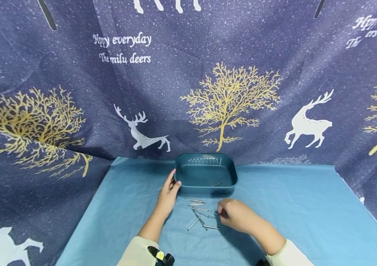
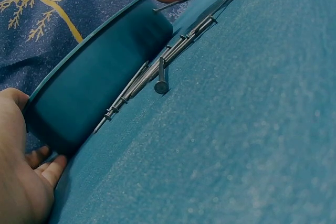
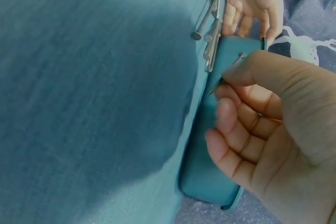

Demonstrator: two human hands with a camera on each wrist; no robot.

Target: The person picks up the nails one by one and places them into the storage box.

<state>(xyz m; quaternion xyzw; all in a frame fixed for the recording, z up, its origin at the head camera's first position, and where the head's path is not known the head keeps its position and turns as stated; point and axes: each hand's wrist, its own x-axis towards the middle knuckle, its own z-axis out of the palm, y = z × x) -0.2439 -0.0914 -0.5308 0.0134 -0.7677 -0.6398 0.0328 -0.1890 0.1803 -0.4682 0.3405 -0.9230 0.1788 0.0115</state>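
several nails [image 1: 200, 210] litter blue cloth [image 1: 308, 207] between left fingers [image 2: 54, 170] gripping the tray [image 1: 205, 175] and right fingers [image 3: 227, 115] pinching another nail [image 2: 165, 6]

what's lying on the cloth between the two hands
In the head view, a loose scatter of nails lies on the blue cloth between the left hand, holding the tray, and the right hand, pinching another nail.
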